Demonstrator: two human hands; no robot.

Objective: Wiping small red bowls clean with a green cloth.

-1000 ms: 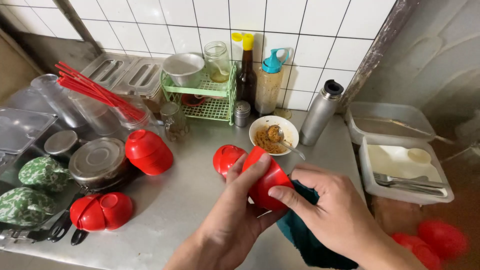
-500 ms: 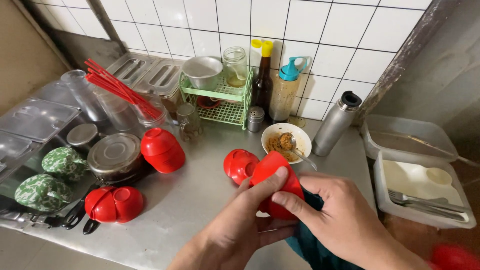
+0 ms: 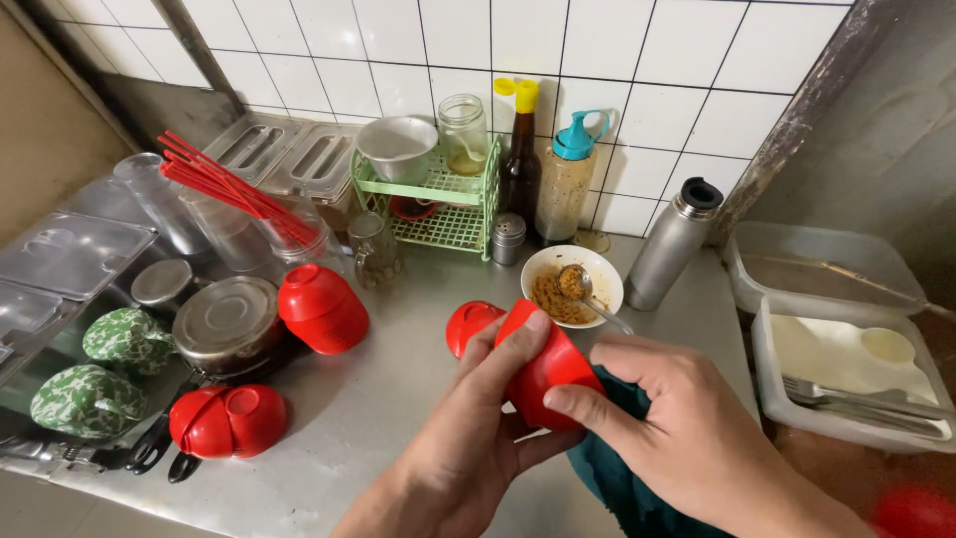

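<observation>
Starting at the far left, two green-and-white patterned bowls (image 3: 105,369) lie upside down beside flat metal trays (image 3: 70,254), with a round steel lidded pot (image 3: 231,321) just to their right. Near the front edge of the steel desk (image 3: 398,399) sits a pair of red bowls on their sides (image 3: 227,420), and behind them a stack of red bowls turned upside down (image 3: 321,307). Red chopsticks (image 3: 234,194) slant out of a clear container behind that stack. Further right a green wire rack (image 3: 438,204) against the tiled wall carries a metal bowl (image 3: 398,149) and a glass jar (image 3: 464,134), with a dark sauce bottle (image 3: 520,164) and a teal-capped bottle (image 3: 568,184) beside it. In the middle, the left hand (image 3: 478,438) has its grip closed around a red bowl (image 3: 543,369), thumb pressed on its side, holding it tilted above the desk just in front of another red bowl (image 3: 468,324) that rests there. The right hand (image 3: 687,433) also closes on the held bowl from the other side, with a dark teal cloth (image 3: 622,478) bunched under its palm. Behind them stands a white bowl of brown paste with a spoon (image 3: 570,287), then a steel flask (image 3: 672,244). At the far right, pale plastic tubs (image 3: 846,339) hold cutlery.
</observation>
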